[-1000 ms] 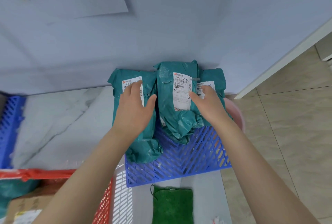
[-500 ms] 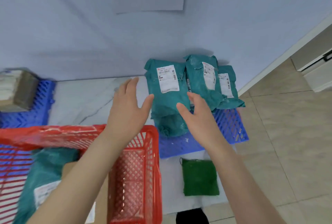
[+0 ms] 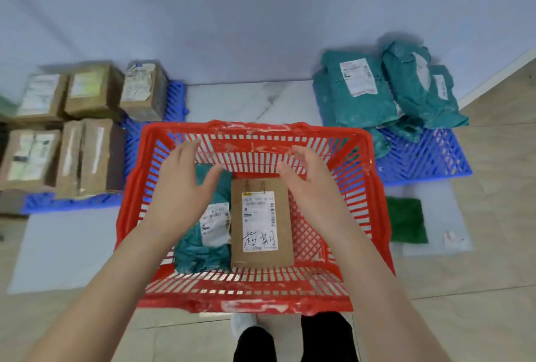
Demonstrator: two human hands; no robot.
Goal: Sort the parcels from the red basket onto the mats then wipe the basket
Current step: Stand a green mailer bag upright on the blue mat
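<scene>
The red basket (image 3: 356, 182) sits on the floor in front of me. Inside lie a brown cardboard parcel (image 3: 261, 254) with a white label and, to its left, a teal bag parcel (image 3: 197, 251). My left hand (image 3: 185, 187) hovers over the teal bag with fingers spread, holding nothing. My right hand (image 3: 313, 187) hovers over the basket just right of the brown parcel, also spread and empty. Several teal bag parcels (image 3: 356, 100) lie on the right blue mat (image 3: 429, 158). Several brown boxes (image 3: 87, 94) stand on the left blue mat (image 3: 72, 202).
A green cloth (image 3: 406, 221) lies on a pale sheet right of the basket. A blue-grey wall runs behind the mats. Tan floor tiles spread to the right and front. My legs and a shoe (image 3: 243, 324) show below the basket.
Both hands have come off the teal parcels on the right mat and moved left, over the red basket. My view has swung left and down, bringing the brown boxes into sight.
</scene>
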